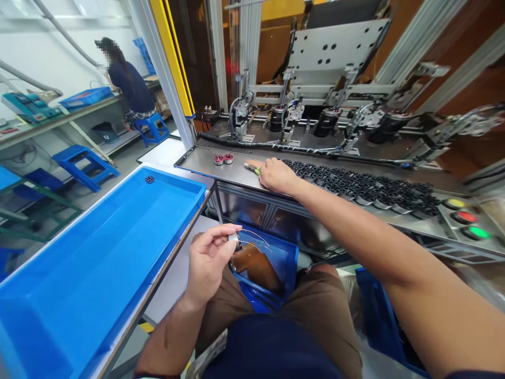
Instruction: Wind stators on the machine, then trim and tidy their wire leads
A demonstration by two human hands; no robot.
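My left hand [210, 263] pinches a small round metal part [235, 241] above my lap, and thin copper-coloured wires [256, 239] stick out from it to the right. My right hand [277, 176] is closed on small cutters [252, 168] with green handles, low over the steel machine ledge [201, 160]. Two round red-and-silver parts [223, 159] stand on that ledge, left of the cutters. Rows of black round parts [355, 184] fill the ledge to the right, partly behind my right arm.
A large blue tray [90, 252] at left holds one dark round part [149, 179]. Below my hands is a blue bin [290, 263]. Machine fixtures [325, 121] line the back; buttons [465, 217] sit at right. A person [132, 84] sits at a far bench.
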